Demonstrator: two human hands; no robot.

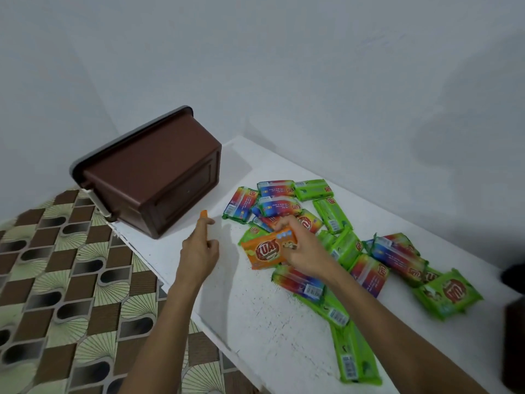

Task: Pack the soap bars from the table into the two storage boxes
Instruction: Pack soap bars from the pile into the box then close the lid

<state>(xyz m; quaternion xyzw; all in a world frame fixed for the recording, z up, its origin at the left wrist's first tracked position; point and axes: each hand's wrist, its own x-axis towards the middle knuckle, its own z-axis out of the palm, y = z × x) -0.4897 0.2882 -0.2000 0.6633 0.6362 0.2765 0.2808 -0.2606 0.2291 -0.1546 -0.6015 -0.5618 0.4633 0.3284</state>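
Observation:
Many wrapped soap bars lie in a loose pile on the white table (250, 331): green ones (331, 214), rainbow-coloured ones (279, 206), and an orange one (262, 251) at the pile's near left. My right hand (305, 250) is shut on the right end of that orange soap bar. To its left, my left hand (200, 250) pinches a thin orange pack (204, 214), seen edge-on and mostly hidden by the fingers. A brown storage box (154, 177) with a grey lid stands on the table's far left corner, beyond my left hand. Its inside is hidden.
A dark brown object (514, 345), cut off by the frame, sits at the table's right edge below a black shape (512, 277). Pale walls close in behind the table. The table's left edge drops to a patterned tile floor (56, 280).

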